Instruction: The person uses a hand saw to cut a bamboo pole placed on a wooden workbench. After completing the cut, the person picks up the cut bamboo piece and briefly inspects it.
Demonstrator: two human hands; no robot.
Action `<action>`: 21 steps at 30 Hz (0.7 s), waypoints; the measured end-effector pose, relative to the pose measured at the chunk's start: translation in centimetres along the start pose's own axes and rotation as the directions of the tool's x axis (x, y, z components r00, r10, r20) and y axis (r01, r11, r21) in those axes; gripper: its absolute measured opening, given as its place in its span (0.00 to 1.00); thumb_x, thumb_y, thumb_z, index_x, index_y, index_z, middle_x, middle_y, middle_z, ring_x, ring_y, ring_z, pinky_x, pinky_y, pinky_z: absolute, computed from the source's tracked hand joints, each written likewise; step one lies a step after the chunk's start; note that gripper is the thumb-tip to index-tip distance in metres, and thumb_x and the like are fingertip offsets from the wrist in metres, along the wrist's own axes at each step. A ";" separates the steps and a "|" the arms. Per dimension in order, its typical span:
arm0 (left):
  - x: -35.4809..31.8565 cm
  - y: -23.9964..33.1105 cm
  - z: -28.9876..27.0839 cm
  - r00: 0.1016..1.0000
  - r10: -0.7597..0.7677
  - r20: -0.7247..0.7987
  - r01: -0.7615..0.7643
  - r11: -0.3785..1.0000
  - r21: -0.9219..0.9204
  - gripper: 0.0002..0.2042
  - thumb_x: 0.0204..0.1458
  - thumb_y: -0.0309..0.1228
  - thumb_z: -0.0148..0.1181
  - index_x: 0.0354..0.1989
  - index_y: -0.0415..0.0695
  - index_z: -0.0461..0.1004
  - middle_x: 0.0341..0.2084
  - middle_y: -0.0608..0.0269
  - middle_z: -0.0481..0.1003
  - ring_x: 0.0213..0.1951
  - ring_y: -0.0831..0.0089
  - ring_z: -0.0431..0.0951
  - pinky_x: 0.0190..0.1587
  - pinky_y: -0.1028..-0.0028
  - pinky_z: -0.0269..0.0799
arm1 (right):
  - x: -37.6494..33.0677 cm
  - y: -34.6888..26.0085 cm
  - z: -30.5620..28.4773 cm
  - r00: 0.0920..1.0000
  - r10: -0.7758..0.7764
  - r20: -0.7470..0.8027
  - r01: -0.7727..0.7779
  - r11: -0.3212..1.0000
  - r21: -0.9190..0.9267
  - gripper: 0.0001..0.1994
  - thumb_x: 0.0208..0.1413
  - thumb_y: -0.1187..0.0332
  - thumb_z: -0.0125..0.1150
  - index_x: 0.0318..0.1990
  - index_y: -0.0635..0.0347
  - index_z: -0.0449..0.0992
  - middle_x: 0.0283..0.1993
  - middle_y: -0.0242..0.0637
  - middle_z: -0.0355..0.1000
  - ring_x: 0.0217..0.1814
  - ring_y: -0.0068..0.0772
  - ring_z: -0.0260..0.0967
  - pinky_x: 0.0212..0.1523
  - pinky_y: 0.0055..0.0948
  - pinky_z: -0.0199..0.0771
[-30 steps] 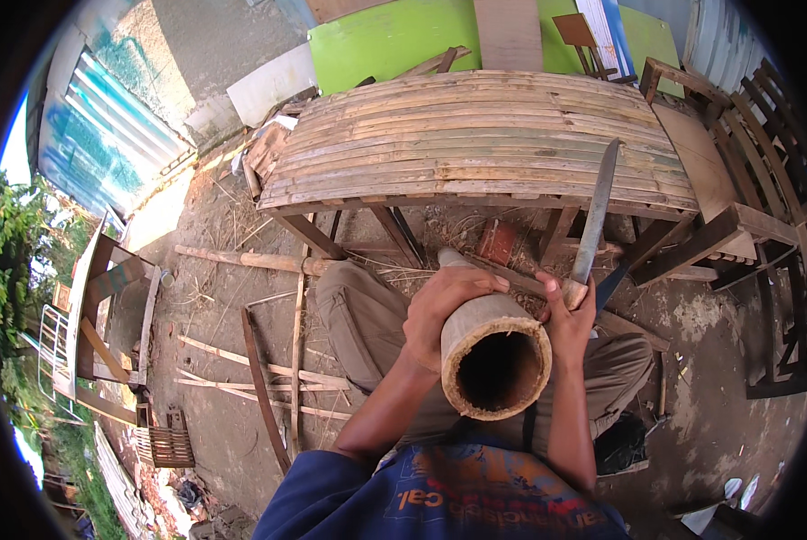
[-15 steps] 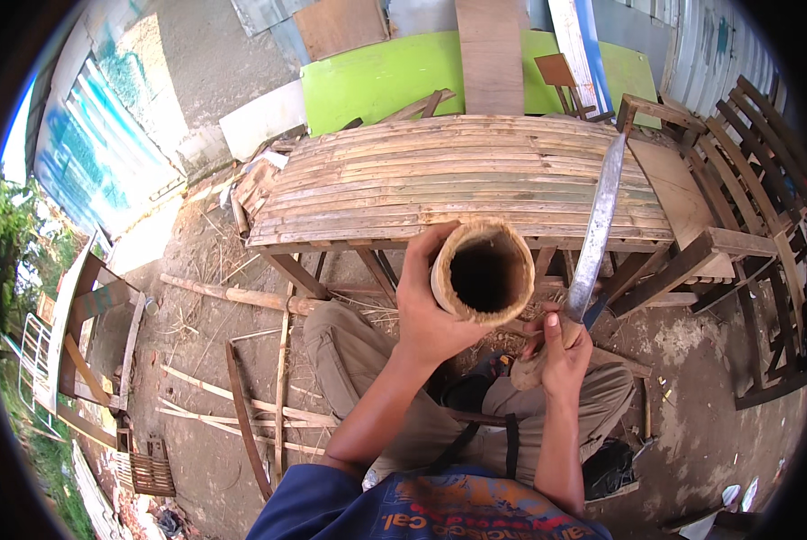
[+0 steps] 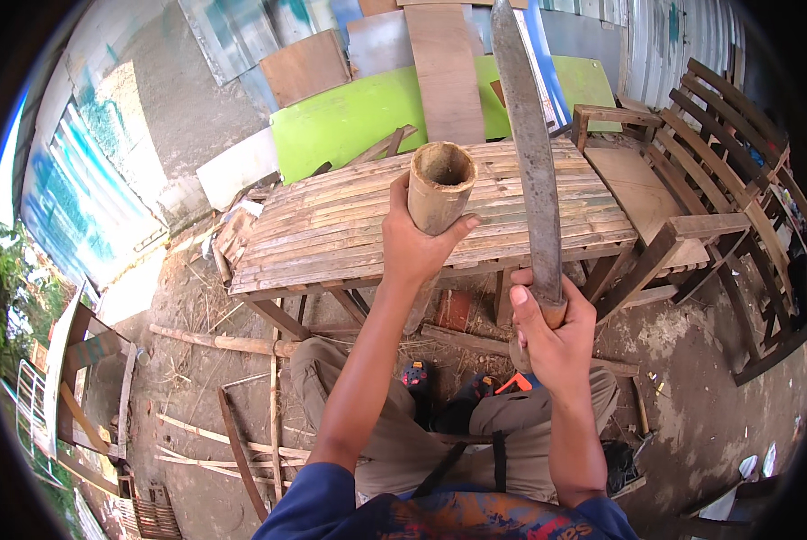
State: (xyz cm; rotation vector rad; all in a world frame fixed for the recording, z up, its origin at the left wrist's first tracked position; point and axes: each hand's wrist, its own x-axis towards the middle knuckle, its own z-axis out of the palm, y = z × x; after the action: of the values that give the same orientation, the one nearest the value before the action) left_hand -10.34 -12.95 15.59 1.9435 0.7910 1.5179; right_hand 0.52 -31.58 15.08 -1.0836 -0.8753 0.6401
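My left hand [image 3: 417, 241] is wrapped round the upper part of a thick bamboo tube [image 3: 435, 207]. The tube stands nearly upright, its hollow cut end facing up; its lower part is partly hidden behind my hand and forearm. In my right hand [image 3: 556, 335] is a machete [image 3: 531, 153], gripped by its wooden handle. The long, worn grey blade points up and away, to the right of the tube and apart from it. Both hands are in front of the near edge of a bamboo-slat table [image 3: 331, 234].
A wooden slatted bench [image 3: 682, 229] stands at the right. Bamboo strips [image 3: 210, 435] and a bamboo pole [image 3: 219, 340] lie on the dirt floor at left. An orange object [image 3: 514, 384] is by my feet. A green panel [image 3: 349, 117] leans behind the table.
The bamboo tube has moved up and away from me, its open end less turned toward me. The machete has risen and moved left, its blade more upright. The view has shifted too.
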 end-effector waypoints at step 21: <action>10.1 -5.4 -7.8 0.837 0.293 0.463 0.274 0.509 -0.816 0.47 0.38 0.64 0.67 0.55 0.32 0.68 0.29 0.41 0.75 0.26 0.54 0.78 0.26 0.63 0.73 | 5.6 -2.5 3.2 0.972 -0.164 0.171 0.169 0.985 -0.016 0.14 0.67 0.61 0.59 0.41 0.65 0.72 0.25 0.30 0.71 0.19 0.12 0.64 0.19 0.17 0.62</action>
State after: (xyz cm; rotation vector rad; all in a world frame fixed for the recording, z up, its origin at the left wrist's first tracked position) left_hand -16.60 -1.41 19.92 1.4021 -0.2725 0.9121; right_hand 0.76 -26.35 19.67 -0.9809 -1.1136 0.5853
